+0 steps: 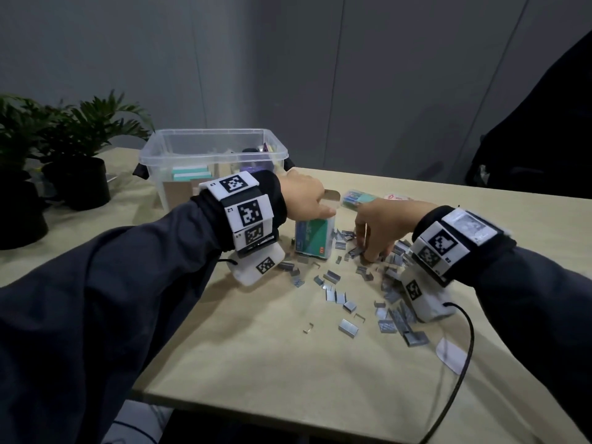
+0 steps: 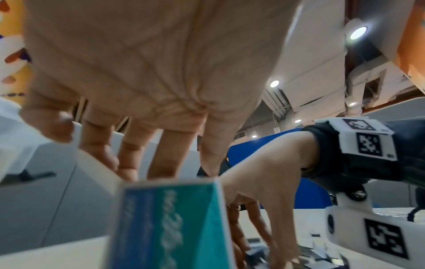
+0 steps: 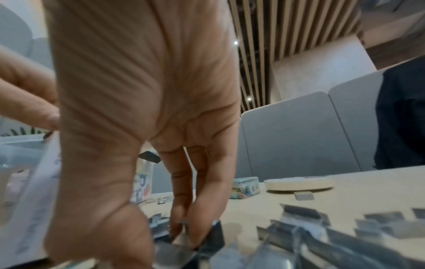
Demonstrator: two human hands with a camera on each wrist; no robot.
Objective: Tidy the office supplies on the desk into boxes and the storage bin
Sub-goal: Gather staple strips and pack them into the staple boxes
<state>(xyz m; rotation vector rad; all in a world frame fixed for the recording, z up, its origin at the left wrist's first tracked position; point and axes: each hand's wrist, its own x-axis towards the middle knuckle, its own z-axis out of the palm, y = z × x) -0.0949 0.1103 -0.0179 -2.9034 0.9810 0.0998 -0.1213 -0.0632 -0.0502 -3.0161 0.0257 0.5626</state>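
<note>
**Staple box held upright, loose staples pinched beside it**

Left grip (image 1: 304, 200) curled over the top of the small green staple box (image 1: 312, 238), holding it upright on the worktop (image 1: 256, 347). Right grip (image 1: 381, 225) just beside, fingertips (image 3: 181, 229) pressed together, pinching loose staples (image 1: 347, 306) from the scattered pile. More staple strips strewn nearer the body and under the right wrist. Beyond the grips: a small clear box of coloured clips (image 1: 358, 197), a tape roll (image 1: 398, 197). Farther behind the left grip, the clear storage bin (image 1: 179, 145). Potted plants (image 1: 80, 129) off to its left.
</note>
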